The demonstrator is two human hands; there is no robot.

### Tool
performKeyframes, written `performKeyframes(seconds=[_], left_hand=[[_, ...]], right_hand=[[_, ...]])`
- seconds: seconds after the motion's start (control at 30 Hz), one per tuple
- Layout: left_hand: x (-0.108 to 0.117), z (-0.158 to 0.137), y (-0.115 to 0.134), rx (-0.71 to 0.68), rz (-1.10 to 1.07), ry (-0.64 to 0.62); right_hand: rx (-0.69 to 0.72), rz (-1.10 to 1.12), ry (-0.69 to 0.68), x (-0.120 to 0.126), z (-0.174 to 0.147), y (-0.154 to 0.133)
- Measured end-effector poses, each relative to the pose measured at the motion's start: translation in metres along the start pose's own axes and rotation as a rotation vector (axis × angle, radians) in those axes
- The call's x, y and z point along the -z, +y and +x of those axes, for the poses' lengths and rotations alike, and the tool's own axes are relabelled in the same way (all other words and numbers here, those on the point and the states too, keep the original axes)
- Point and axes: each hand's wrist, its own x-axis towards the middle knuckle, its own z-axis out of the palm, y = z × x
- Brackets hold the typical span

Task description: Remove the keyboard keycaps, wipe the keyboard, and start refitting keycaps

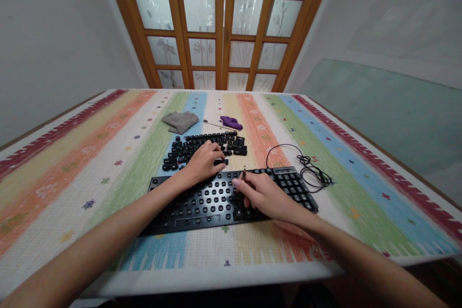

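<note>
The black keyboard (211,219) lies across the near part of the table. Most of its left and middle section is bare of keycaps, while its right end still bears them. Behind it is a spread of loose black keycaps (197,144). My left hand (204,159) reaches over the keyboard's back edge, its thumb and fingers closed around a longer black keycap (221,161) at the near side of the spread. Over the keyboard's middle, my right hand (265,195) pinches a small slim tool (244,171) with a gold-coloured tip pointing up; its lower part is hidden by the fingers.
A grey cloth (180,121), a thin rod-like brush (216,124) and a purple cloth (231,122) lie beyond the keycaps. The coiled black cable (315,173) rests right of the keyboard. A striped tablecloth (119,192) covers the table.
</note>
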Motion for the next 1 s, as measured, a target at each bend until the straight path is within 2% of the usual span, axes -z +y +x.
performKeyframes(seconds=[0.13,0.23,0.4,0.53,0.67,0.83,1.0], left_hand=[[-0.001,0.000,-0.001,-0.007,0.019,0.016],[-0.001,0.001,-0.001,-0.025,0.050,0.012],[-0.001,0.003,-0.003,-0.036,0.097,0.013],[-0.001,0.003,-0.006,-0.041,0.074,0.025],[0.000,0.003,-0.001,-0.079,-0.042,0.040],[-0.002,0.008,0.007,-0.097,-0.091,0.055],[-0.004,0.015,0.009,-0.064,-0.140,0.007]], right_hand=[[-0.119,0.185,-0.037,0.007,0.014,0.010],[-0.115,0.303,0.040,0.018,0.020,0.016],[0.071,0.142,0.225,0.033,0.029,0.026],[0.149,0.064,0.213,0.034,0.038,0.037],[0.194,0.023,0.218,0.031,0.043,0.043],[0.218,-0.005,0.235,0.031,0.041,0.039],[0.269,-0.099,0.252,0.033,0.036,0.033]])
